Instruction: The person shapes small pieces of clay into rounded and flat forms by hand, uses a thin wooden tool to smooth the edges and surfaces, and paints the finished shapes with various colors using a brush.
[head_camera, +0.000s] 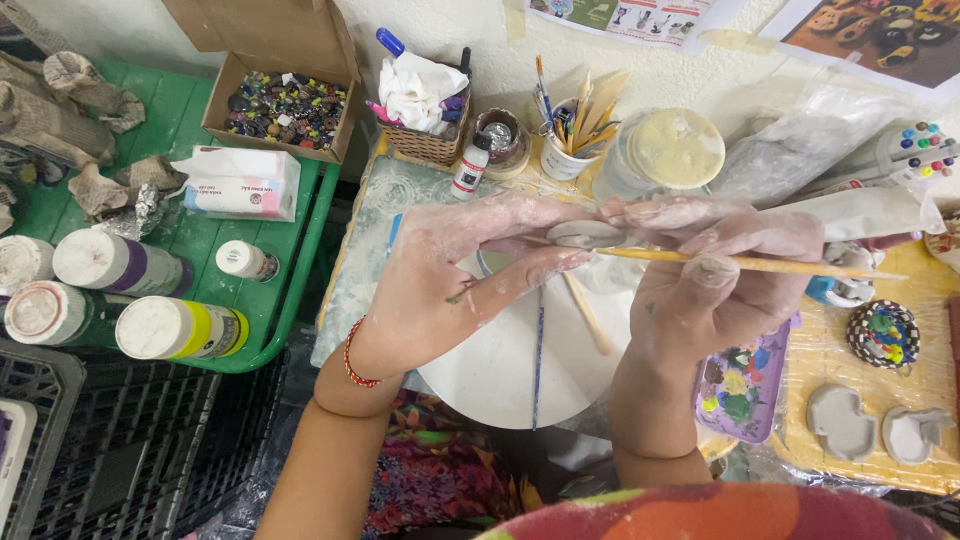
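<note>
My left hand (450, 275), smeared with pale clay and wearing a red bracelet, pinches a small flat grey clay piece (585, 233) between its fingertips. My right hand (715, 275) touches the same piece with its fingertips and grips a thin yellow paintbrush (800, 267) that lies across it, pointing right. Both hands hover over a round white turntable (500, 375), where a blue-handled tool (538, 350) and a wooden stick (588, 315) lie.
A purple paint palette (745, 385) lies right of the turntable, with two grey clay shapes (875, 425) beyond it. A cup of brushes (570, 140), a wicker basket (425, 115) and a lidded jar (670, 150) stand behind. Paint bottles (150, 300) fill a green tray (290, 290) at left.
</note>
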